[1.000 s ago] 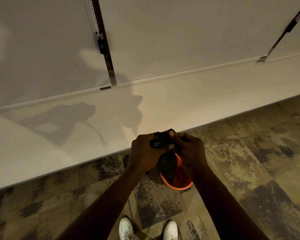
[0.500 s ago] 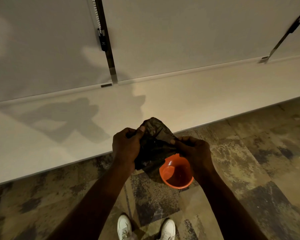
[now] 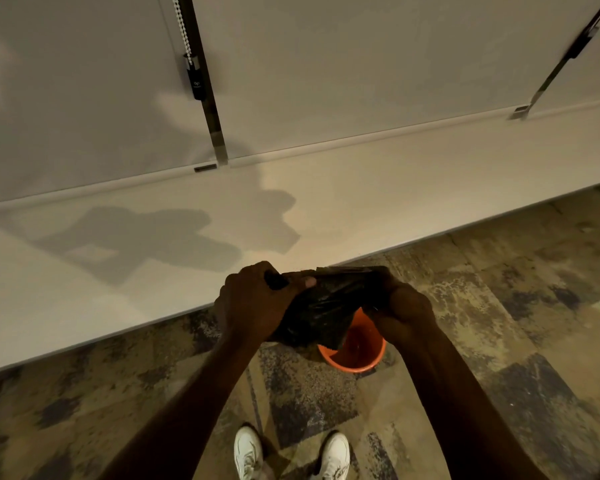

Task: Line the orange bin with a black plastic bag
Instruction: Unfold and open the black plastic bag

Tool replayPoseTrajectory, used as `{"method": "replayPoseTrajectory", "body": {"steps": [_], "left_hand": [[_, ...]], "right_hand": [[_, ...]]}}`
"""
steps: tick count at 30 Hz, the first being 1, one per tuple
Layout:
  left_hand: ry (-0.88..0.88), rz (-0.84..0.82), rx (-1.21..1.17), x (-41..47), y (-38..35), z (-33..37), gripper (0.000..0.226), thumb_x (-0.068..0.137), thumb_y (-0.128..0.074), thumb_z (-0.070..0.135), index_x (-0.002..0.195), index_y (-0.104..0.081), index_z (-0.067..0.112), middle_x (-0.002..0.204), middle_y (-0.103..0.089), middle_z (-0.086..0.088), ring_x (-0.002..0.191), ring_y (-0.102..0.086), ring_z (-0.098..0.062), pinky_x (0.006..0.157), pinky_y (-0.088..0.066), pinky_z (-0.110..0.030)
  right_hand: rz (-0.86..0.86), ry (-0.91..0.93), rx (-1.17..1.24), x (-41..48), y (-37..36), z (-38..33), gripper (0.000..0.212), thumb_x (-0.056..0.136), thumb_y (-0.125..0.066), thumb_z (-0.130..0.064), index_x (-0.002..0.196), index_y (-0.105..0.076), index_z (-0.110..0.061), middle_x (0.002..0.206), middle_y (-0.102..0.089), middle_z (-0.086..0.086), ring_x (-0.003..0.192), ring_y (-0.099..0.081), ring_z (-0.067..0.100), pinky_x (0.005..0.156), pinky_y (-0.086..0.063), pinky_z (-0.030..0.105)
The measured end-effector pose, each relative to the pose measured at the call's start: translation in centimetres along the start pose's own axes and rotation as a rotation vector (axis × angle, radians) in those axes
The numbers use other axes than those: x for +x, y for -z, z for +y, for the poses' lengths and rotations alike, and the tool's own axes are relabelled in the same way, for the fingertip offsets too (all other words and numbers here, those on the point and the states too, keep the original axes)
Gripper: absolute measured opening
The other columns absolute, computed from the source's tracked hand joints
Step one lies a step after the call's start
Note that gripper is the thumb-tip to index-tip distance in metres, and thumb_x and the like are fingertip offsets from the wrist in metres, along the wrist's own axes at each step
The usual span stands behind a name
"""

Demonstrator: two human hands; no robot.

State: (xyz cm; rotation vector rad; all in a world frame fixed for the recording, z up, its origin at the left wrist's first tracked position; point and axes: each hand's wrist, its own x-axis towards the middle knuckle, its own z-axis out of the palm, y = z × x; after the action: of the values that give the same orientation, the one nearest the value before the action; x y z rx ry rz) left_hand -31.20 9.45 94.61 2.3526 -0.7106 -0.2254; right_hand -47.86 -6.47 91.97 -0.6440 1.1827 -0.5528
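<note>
A pale low ledge (image 3: 326, 202) runs slantwise from lower left to upper right, its front edge meeting the mottled carpet floor (image 3: 499, 306) just behind the hands; the carpet to the left and right of the arms lies open. Above the ledge hang white roller blinds (image 3: 84, 81), with a bead chain (image 3: 182, 26) and a dark vertical frame strip (image 3: 205, 81) between the panels.

The left hand (image 3: 253, 306) is closed on one end of the black plastic bag (image 3: 326, 306), thumb pressed over the crumpled top edge. The bag stretches between the hands, still bunched and creased, and whether its mouth is open cannot be made out in the dim light. The right hand (image 3: 402, 306) grips the other end, its fingertips hidden behind the plastic.

The orange bin (image 3: 357, 351) stands on the carpet below and between the hands, just in front of the ledge; the hanging bag covers its far left rim. What shows of its inside holds nothing. Two white shoes (image 3: 291, 452) are cut off by the bottom edge.
</note>
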Motion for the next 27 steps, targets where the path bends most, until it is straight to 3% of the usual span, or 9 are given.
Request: {"method": "replayPoseTrajectory", "body": {"steps": [2,5,8,10,16,19,22,24,27], "left_hand": [[-0.048,-0.093,0.01,-0.1,-0.4,-0.4,0.054,0.064,-0.077,0.076,0.074,-0.069,0.023,0.068,-0.067,0.009,0.066,-0.063,-0.008,0.06,-0.054,-0.028],[-0.112,-0.221,-0.008,-0.1,-0.7,-0.6,0.034,0.068,-0.088,0.05,0.071,-0.067,0.023,0.071,-0.066,0.01,0.073,-0.065,-0.011,0.068,-0.055,-0.033],[0.029,-0.182,-0.08,0.1,-0.7,-0.1,0.023,0.073,-0.086,0.035,0.07,-0.067,0.024,0.071,-0.066,0.012,0.075,-0.068,-0.015,0.07,-0.057,-0.032],[0.181,-0.085,-0.147,0.4,-0.4,0.3,0.015,0.078,-0.08,0.034,0.078,-0.068,0.024,0.076,-0.067,0.009,0.078,-0.068,-0.018,0.072,-0.059,-0.036],[0.337,0.086,-0.125,1.8,0.8,0.5,0.011,0.095,-0.057,0.022,0.104,-0.053,0.016,0.081,-0.052,0.004,0.083,-0.057,-0.029,0.076,-0.049,-0.04],[0.356,0.114,-0.091,2.3,0.8,0.4,0.015,0.096,-0.055,0.021,0.108,-0.051,0.014,0.089,-0.056,-0.001,0.089,-0.062,-0.035,0.082,-0.05,-0.044],[0.368,0.114,-0.103,2.5,0.7,0.3,0.018,0.097,-0.053,0.02,0.113,-0.052,0.012,0.105,-0.065,-0.013,0.098,-0.065,-0.039,0.079,-0.046,-0.041],[0.37,0.113,-0.126,2.4,0.6,0.2,0.018,0.098,-0.051,0.015,0.115,-0.052,0.01,0.106,-0.065,-0.015,0.1,-0.064,-0.039,0.077,-0.044,-0.04],[0.386,0.132,-0.179,2.3,0.5,-0.1,0.018,0.098,-0.049,0.01,0.115,-0.05,0.008,0.096,-0.056,-0.009,0.099,-0.064,-0.04,0.08,-0.051,-0.044]], "right_hand": [[-0.003,0.017,0.024,-0.3,-0.3,-0.2,0.015,0.099,-0.052,-0.002,0.095,-0.062,-0.013,0.102,-0.064,0.012,0.083,-0.066,0.022,0.079,-0.057,0.037],[-0.039,0.145,0.044,-1.5,-0.6,-0.8,0.019,0.075,-0.062,0.014,0.085,-0.068,-0.002,0.075,-0.074,0.013,0.058,-0.073,0.02,0.051,-0.057,0.028],[0.021,0.316,-0.183,-1.0,-0.7,-0.8,0.016,0.085,-0.069,-0.003,0.089,-0.08,-0.013,0.084,-0.079,0.011,0.079,-0.077,0.031,0.068,-0.062,0.04],[0.066,0.476,-0.445,-0.7,-0.6,-0.7,0.009,0.088,-0.076,-0.026,0.088,-0.081,-0.019,0.083,-0.08,0.0,0.082,-0.078,0.025,0.073,-0.063,0.041],[-0.094,0.548,-0.83,-1.8,0.1,-0.4,0.033,0.081,-0.081,-0.051,0.089,-0.074,-0.019,0.084,-0.077,-0.004,0.077,-0.074,0.01,0.059,-0.055,0.023],[-0.212,0.481,-0.987,-1.8,0.5,-0.3,0.04,0.075,-0.081,-0.058,0.092,-0.072,-0.022,0.086,-0.075,-0.007,0.079,-0.073,0.006,0.059,-0.053,0.018],[-0.254,0.512,-1.335,-0.6,1.2,-0.1,0.03,0.074,-0.085,-0.053,0.084,-0.068,-0.03,0.086,-0.073,-0.008,0.079,-0.071,0.01,0.068,-0.057,0.029],[-0.251,0.56,-1.521,0.1,1.8,0.0,0.018,0.083,-0.082,-0.033,0.095,-0.073,-0.023,0.093,-0.075,0.001,0.085,-0.074,0.02,0.064,-0.05,0.025],[-0.131,0.566,-1.711,0.7,3.1,0.3,0.028,0.086,-0.077,-0.029,0.11,-0.069,-0.017,0.106,-0.074,0.006,0.098,-0.072,0.028,0.07,-0.044,0.026]]}}
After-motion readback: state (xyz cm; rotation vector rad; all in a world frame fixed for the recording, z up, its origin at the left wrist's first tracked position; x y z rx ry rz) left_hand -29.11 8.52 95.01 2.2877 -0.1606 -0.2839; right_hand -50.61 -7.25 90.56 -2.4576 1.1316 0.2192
